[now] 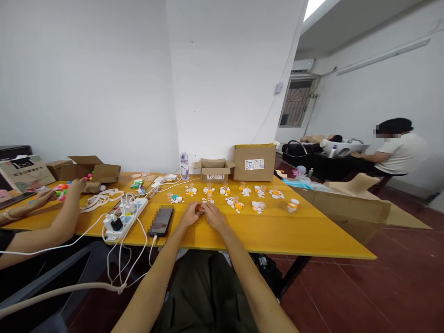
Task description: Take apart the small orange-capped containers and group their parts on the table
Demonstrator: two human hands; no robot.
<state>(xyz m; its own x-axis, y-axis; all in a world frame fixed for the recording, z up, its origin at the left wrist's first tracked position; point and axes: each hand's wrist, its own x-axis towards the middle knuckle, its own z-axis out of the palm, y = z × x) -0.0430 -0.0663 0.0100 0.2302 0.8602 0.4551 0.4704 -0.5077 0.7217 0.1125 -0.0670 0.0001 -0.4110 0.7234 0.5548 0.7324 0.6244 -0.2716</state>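
Note:
My left hand (191,215) and my right hand (213,216) meet over the near part of the yellow table. Between their closed fingertips is a small orange plastic part (200,208), mostly covered by the fingers. Just beyond lie several little groups of white discs, orange pieces and clear cups, such as the white and orange pieces (237,206) to the right. A group with a teal piece (175,198) is left of my hands. Farther right stands a small clear cup with orange and white parts (293,205).
A phone (162,221) and a power strip (131,217) with cables lie left. A small open carton (215,172), a larger cardboard box (254,163) and a bottle (184,166) stand behind. A co-worker's arms (65,210) reach in at left; another person (398,150) sits far right.

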